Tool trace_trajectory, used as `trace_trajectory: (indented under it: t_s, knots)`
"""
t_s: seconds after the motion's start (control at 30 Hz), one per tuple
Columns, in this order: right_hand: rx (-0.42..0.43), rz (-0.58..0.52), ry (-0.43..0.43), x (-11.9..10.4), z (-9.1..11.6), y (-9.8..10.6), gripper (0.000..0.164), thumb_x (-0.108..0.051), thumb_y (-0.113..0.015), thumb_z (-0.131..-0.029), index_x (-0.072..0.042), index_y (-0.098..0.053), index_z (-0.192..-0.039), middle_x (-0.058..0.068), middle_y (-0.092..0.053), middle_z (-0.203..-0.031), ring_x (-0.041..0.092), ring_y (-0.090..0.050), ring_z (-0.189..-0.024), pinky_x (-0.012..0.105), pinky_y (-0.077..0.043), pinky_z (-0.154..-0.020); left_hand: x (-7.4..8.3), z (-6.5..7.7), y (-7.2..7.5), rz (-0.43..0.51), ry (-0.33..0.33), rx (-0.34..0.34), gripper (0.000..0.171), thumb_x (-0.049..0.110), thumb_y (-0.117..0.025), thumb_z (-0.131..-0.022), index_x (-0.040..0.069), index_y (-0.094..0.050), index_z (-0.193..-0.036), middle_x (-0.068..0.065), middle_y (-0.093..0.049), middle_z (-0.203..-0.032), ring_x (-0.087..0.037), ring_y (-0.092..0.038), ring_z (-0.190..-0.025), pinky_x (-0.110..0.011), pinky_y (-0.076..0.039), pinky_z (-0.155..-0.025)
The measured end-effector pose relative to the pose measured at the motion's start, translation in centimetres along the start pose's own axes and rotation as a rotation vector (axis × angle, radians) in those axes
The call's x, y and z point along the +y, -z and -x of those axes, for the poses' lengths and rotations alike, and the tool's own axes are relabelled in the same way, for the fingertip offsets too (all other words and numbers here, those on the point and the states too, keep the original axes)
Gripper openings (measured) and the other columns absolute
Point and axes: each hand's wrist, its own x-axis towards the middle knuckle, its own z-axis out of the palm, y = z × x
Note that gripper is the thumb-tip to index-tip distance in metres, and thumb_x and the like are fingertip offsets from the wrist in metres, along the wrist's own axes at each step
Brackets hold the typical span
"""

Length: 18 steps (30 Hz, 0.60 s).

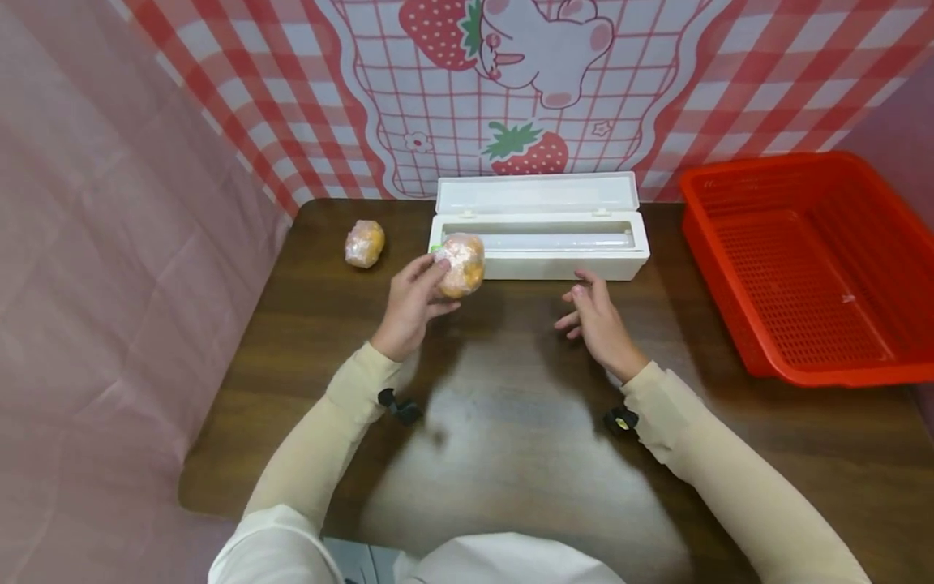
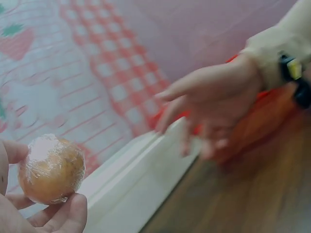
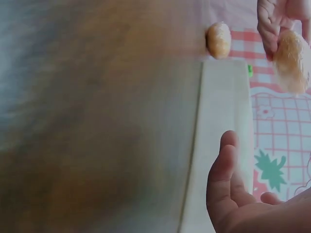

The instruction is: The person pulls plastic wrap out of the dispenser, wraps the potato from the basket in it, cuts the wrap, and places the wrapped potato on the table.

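My left hand (image 1: 410, 307) holds a round, orange-yellow item wrapped in clear plastic film (image 1: 463, 266) between thumb and fingers. In the left wrist view the wrapped item (image 2: 51, 169) looks shiny and wrinkled from the film. It is raised in front of a long white cling film box (image 1: 565, 266), whose lid stands up at the back and whose pale roll (image 1: 547, 242) lies inside. With nothing in it, my right hand (image 1: 600, 324) hovers near the box's front right, fingers loosely bent. A second wrapped item (image 1: 365, 244) rests on the table to the left.
A red plastic basket (image 1: 718, 276) stands at the right of the brown wooden table (image 1: 503, 438). Behind the box hangs a red-and-white checked cloth (image 1: 306, 97) with strawberries. Pink cloth (image 1: 95, 284) hangs along the left side.
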Motion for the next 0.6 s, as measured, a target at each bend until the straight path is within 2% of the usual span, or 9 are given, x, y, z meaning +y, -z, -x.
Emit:
trace_trajectory:
  t_s: [0.13, 0.3, 0.43, 0.6]
  knots:
    - [-0.013, -0.005, -0.046, 0.9, 0.5, 0.3, 0.058, -0.036, -0.029, -0.111, -0.004, -0.016, -0.157, 0.031, -0.049, -0.132, 0.035, -0.070, -0.089, 0.028, -0.055, -0.067, 1.2, -1.0, 2.2, 0.013, -0.032, 0.073, 0.045, 0.019, -0.062, -0.100, -0.002, -0.052, -0.138, -0.013, -0.061, -0.109, -0.016, -0.067, -0.073, -0.033, -0.060, -0.065]
    - [-0.047, 0.032, -0.089, 1.6, 0.8, 0.5, 0.060, -0.039, -0.030, -0.110, -0.004, -0.015, -0.157, 0.031, -0.049, -0.132, 0.039, -0.069, -0.093, 0.029, -0.056, -0.068, 1.9, -1.9, 4.1, 0.013, -0.031, 0.148, 0.049, 0.022, -0.064, -0.100, 0.000, -0.052, -0.142, -0.013, -0.063, -0.112, -0.015, -0.068, -0.074, -0.033, -0.060, -0.065]
    - [-0.072, 0.068, -0.097, 1.9, 0.8, 0.4, 0.060, -0.038, -0.034, -0.110, -0.004, -0.017, -0.157, 0.030, -0.051, -0.131, 0.039, -0.069, -0.093, 0.030, -0.055, -0.069, 2.0, -2.8, 5.2, 0.017, -0.043, 0.202, 0.053, 0.022, -0.066, -0.098, 0.000, -0.050, -0.144, -0.014, -0.063, -0.110, -0.015, -0.067, -0.070, -0.030, -0.060, -0.063]
    - [-0.104, 0.110, -0.100, 2.3, 0.8, 0.4, 0.062, -0.037, -0.038, -0.109, -0.002, -0.019, -0.156, 0.029, -0.053, -0.130, 0.035, -0.069, -0.091, 0.030, -0.054, -0.071, 1.5, -4.4, 6.6, -0.021, -0.066, 0.296, 0.050, 0.022, -0.069, -0.097, -0.002, -0.054, -0.139, -0.010, -0.065, -0.101, -0.012, -0.067, -0.064, -0.026, -0.058, -0.057]
